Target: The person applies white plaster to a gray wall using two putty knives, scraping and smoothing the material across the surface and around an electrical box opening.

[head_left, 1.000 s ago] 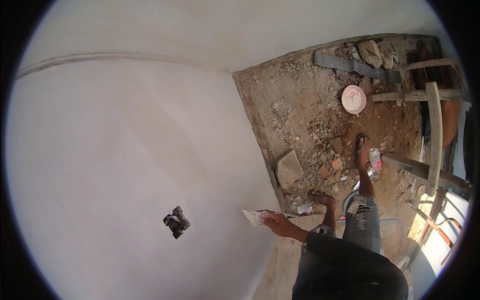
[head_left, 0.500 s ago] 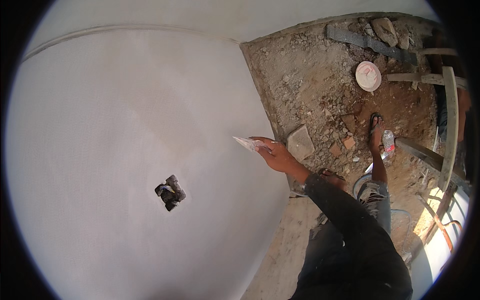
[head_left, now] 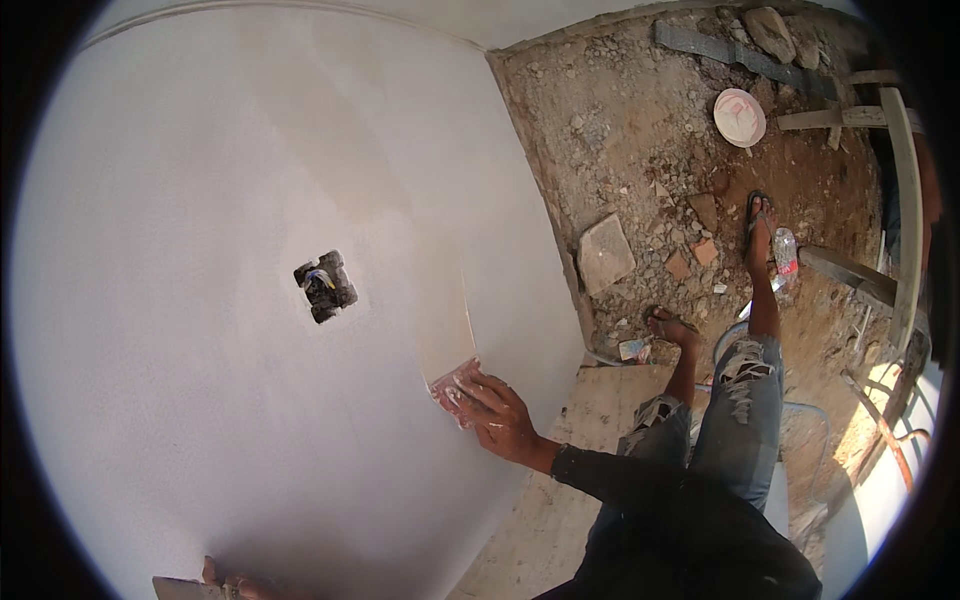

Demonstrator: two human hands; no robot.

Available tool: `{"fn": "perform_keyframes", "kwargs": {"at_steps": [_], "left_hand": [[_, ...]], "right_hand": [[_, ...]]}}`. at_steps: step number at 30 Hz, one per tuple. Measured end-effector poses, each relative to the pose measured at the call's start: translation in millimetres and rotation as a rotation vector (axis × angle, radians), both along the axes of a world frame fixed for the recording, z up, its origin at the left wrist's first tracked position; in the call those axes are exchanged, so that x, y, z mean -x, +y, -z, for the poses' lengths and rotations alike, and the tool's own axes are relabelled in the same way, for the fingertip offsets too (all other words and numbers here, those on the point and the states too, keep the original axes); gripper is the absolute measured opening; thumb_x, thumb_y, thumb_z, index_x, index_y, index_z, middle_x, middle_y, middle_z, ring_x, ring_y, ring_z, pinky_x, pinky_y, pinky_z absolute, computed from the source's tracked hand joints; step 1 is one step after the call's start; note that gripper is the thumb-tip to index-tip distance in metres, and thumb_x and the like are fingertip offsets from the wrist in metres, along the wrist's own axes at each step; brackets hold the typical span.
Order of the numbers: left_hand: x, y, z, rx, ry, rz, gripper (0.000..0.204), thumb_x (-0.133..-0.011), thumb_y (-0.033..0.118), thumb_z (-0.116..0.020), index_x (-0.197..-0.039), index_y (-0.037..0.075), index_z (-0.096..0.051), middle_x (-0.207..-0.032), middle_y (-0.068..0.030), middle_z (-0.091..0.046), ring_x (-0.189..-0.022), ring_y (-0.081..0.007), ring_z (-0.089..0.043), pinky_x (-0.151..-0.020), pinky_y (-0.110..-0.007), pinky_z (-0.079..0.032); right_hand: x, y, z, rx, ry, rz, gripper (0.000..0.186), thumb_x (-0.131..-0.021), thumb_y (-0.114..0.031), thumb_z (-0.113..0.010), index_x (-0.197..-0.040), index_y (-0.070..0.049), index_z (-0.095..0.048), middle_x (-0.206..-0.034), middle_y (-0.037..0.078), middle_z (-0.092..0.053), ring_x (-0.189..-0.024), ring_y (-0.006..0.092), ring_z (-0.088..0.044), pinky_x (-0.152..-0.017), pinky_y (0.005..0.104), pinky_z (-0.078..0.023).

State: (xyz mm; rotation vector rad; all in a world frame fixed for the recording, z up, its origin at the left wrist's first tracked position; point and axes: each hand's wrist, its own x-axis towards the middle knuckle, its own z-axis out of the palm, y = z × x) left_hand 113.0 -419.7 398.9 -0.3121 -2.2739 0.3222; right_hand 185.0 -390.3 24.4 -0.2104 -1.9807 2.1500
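My right hand (head_left: 508, 420), clutching a putty spreader (head_left: 446, 388), swept lower, apparently coating the wall (head_left: 180, 400), my left hand (head_left: 243, 588) gripping a plate (head_left: 182, 589).

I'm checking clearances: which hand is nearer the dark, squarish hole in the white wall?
Right: the right hand is below-right of the hole; the left hand is farther below, slightly left.
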Motion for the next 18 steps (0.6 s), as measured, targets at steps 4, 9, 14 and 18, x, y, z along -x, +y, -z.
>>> {"fn": "perform_keyframes", "kwargs": {"at_steps": [4,9,14,18], "left_hand": [[0,11,8,-0.109,0.027,-0.066,0.044,-0.11,0.043,-0.039,-0.118,0.003,-0.056,-0.118,-0.0151,-0.059,-0.097,-0.0228,-0.061,-0.078,-0.034,-0.055],[-17,-15,-6,-0.34,-0.012,-0.016,0.048,-0.11,0.04,-0.034,-0.136,0.003,-0.052,-0.129,-0.0114,-0.058,-0.102,-0.0156,-0.064,-0.073,-0.03,-0.063],[-61,-35,-43,0.048,0.11,0.237,0.051,-0.11,0.046,-0.043,-0.089,0.0,-0.055,-0.108,-0.0254,-0.065,-0.075,-0.0269,-0.059,-0.069,-0.037,-0.051],[-134,-85,-85,-0.033,0.151,0.039,0.053,-0.111,0.046,-0.036,-0.084,0.002,-0.049,-0.111,-0.0288,-0.066,-0.048,-0.0121,-0.044,-0.038,-0.024,-0.039]], "right_hand": [[-85,-31,-29,0.063,-0.034,-0.054,0.051,-0.083,0.004,-0.067,-0.132,-0.012,-0.069,-0.146,0.011,-0.057,-0.14,0.0352,-0.048,-0.115,0.0468,-0.045],[-174,-19,-45,0.081,-0.039,-0.308,0.05,-0.087,0.004,-0.063,-0.135,-0.01,-0.065,-0.141,0.015,-0.06,-0.134,0.0342,-0.055,-0.108,0.0443,-0.051],[-101,24,-16,0.233,-0.095,-0.086,0.048,-0.094,0.003,-0.058,-0.141,-0.008,-0.058,-0.135,0.015,-0.064,-0.126,0.0333,-0.061,-0.103,0.0424,-0.053],[53,89,-16,0.03,0.059,0.128,0.037,-0.099,0.0,-0.054,-0.135,-0.004,-0.06,-0.131,0.017,-0.066,-0.119,0.0345,-0.064,-0.098,0.0417,-0.054]]}}
